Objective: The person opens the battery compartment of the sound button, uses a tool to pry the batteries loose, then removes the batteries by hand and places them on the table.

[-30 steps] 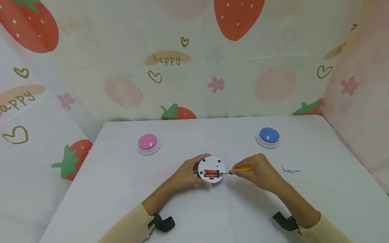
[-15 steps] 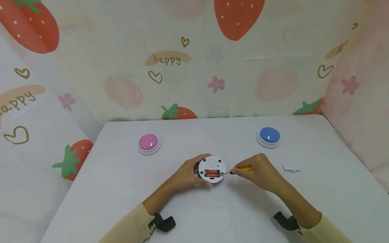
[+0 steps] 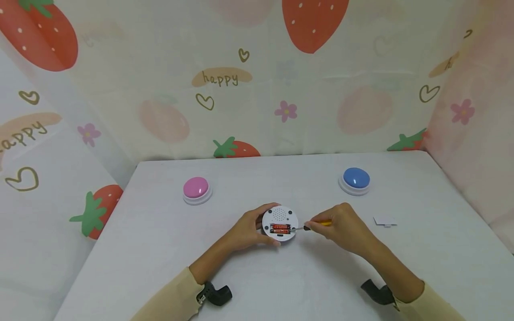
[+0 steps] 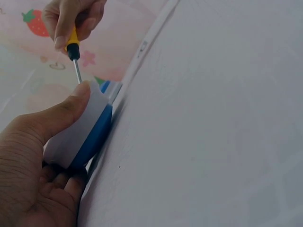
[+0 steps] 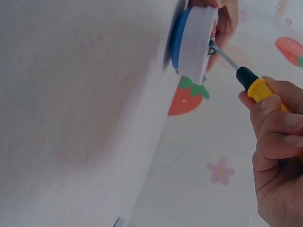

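Note:
My left hand (image 3: 248, 229) grips a round white push button (image 3: 279, 214) by its rim, its blue dome facing down and its underside facing up. Two red batteries (image 3: 280, 228) lie in the uncovered compartment of that underside. In my right hand (image 3: 341, 227) is a screwdriver (image 5: 259, 90) with a yellow and black handle, pinched between thumb and fingers. The screwdriver's metal tip reaches the right end of the battery compartment, beside the lower battery. In the left wrist view, the left thumb lies across the white base (image 4: 78, 127) and hides the screwdriver's tip.
A pink button (image 3: 196, 189) stands at the back left of the white table (image 3: 257, 285), and a blue button (image 3: 355, 180) at the back right. A small white battery cover (image 3: 384, 221) lies to the right of my right hand. Printed curtains enclose the back and sides.
Both hands keep their places and their holds. The screwdriver's handle has turned or tilted slightly within the right hand, and its tip stays at the compartment's right end.

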A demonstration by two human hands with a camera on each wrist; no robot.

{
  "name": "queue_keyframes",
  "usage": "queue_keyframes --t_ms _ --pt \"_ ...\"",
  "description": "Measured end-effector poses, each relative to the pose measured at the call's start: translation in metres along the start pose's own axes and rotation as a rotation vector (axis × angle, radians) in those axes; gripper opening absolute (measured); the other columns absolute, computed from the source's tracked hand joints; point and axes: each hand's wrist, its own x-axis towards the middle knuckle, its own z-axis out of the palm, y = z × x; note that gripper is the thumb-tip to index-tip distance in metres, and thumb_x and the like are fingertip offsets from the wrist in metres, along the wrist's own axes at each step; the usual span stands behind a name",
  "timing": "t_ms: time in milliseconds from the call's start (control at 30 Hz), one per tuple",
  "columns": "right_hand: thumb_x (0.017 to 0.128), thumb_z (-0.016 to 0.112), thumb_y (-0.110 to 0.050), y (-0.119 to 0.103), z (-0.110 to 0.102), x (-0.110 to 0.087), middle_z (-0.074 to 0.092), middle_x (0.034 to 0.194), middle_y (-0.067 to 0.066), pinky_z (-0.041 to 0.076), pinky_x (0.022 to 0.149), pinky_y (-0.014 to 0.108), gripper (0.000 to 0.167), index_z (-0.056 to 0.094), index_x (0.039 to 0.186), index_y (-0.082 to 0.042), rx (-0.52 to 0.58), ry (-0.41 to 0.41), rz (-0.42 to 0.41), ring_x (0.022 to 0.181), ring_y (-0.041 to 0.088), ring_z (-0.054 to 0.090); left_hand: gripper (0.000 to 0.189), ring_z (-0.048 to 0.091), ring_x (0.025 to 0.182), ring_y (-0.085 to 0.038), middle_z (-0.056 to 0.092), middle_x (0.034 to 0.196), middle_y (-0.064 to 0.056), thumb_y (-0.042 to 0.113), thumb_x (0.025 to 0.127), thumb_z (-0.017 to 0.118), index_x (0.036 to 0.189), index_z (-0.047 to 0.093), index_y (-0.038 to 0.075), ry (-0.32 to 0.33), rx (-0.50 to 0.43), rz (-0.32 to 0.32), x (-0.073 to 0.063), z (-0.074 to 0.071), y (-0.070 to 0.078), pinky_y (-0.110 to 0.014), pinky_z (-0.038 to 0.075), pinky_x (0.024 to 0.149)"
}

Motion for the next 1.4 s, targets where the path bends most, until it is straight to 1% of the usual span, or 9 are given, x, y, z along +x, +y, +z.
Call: queue_keyframes --t_ms 200,333,533,633,767,900,1033,1267,1400 --pt "0.089 0.079 -0.019 -0.001 0.001 0.0 0.078 0.086 0.0 0.047 0.049 0.023 0.012 0.083 0.093 -0.008 0.005 0.002 0.034 0.064 0.01 0.061 0.099 0.053 0.133 -0.014 0.053 0.148 0.002 0.014 0.069 0.096 0.153 0.044 0.021 -0.002 -0.002 0.003 0.0 0.0 0.0 -0.027 0.043 0.11" --pt "0.089 0.08 -0.02 -0.004 0.002 -0.001 0.076 0.083 -0.001 0.046 0.048 0.023 0.012 0.083 0.093 -0.009 0.008 0.017 0.076 0.058 0.01 0.058 0.098 0.053 0.132 -0.013 0.053 0.147 0.003 0.015 0.069 0.096 0.153 0.044 0.021 -0.001 0.005 0.009 0.0 0.0 -0.001 -0.027 0.043 0.11" --pt "0.089 0.08 -0.021 -0.011 0.003 -0.003 0.071 0.072 0.001 0.043 0.049 0.024 0.013 0.083 0.093 -0.009 0.019 0.029 0.174 0.062 0.015 0.056 0.098 0.053 0.132 -0.012 0.053 0.147 0.003 0.015 0.07 0.095 0.153 0.045 0.021 -0.006 0.001 0.014 0.0 0.0 -0.001 -0.026 0.042 0.11" --pt "0.089 0.08 -0.021 -0.013 0.003 -0.004 0.071 0.073 0.001 0.044 0.05 0.024 0.013 0.083 0.093 -0.009 0.013 0.032 0.186 0.064 0.016 0.056 0.097 0.053 0.132 -0.013 0.053 0.148 0.003 0.016 0.071 0.095 0.153 0.044 0.022 -0.005 -0.001 0.012 0.0 0.0 -0.001 -0.026 0.042 0.11" --pt "0.089 0.08 -0.021 -0.013 0.003 -0.005 0.076 0.084 -0.001 0.051 0.06 0.024 0.011 0.084 0.092 -0.011 -0.027 0.04 0.128 0.075 0.016 0.061 0.097 0.053 0.133 -0.014 0.052 0.148 0.002 0.017 0.071 0.095 0.153 0.044 0.022 -0.003 -0.004 0.006 0.0 0.0 -0.001 -0.028 0.043 0.11" --pt "0.089 0.08 -0.021 -0.012 0.002 -0.005 0.078 0.088 -0.002 0.055 0.069 0.022 0.011 0.083 0.093 -0.012 -0.058 0.037 0.064 0.085 0.017 0.067 0.098 0.052 0.133 -0.014 0.052 0.149 0.002 0.017 0.07 0.095 0.154 0.044 0.02 -0.004 -0.007 0.002 0.0 0.0 -0.001 -0.029 0.043 0.11" --pt "0.089 0.08 -0.021 -0.011 0.001 -0.005 0.078 0.089 -0.001 0.056 0.067 0.02 0.012 0.083 0.094 -0.011 -0.057 0.024 0.041 0.086 0.018 0.071 0.098 0.051 0.135 -0.014 0.05 0.15 0.002 0.016 0.071 0.095 0.154 0.043 0.019 -0.007 -0.018 0.006 0.0 0.0 -0.002 -0.028 0.042 0.111" --pt "0.087 0.083 -0.02 -0.009 -0.002 -0.005 0.078 0.089 -0.004 0.061 0.075 0.03 0.012 0.083 0.095 -0.012 -0.094 0.063 -0.041 0.087 0.017 0.072 0.099 0.049 0.137 -0.015 0.048 0.153 0.003 0.016 0.071 0.095 0.155 0.042 0.02 -0.011 -0.029 -0.004 0.0 -0.001 -0.002 -0.029 0.041 0.112" --pt "0.086 0.083 -0.018 -0.009 -0.003 -0.006 0.078 0.089 -0.004 0.061 0.074 0.028 0.012 0.083 0.096 -0.012 -0.076 0.054 -0.057 0.087 0.017 0.072 0.099 0.048 0.137 -0.014 0.048 0.153 0.003 0.016 0.071 0.095 0.155 0.042 0.019 -0.011 -0.026 -0.001 -0.001 -0.001 0.0 -0.03 0.04 0.113"
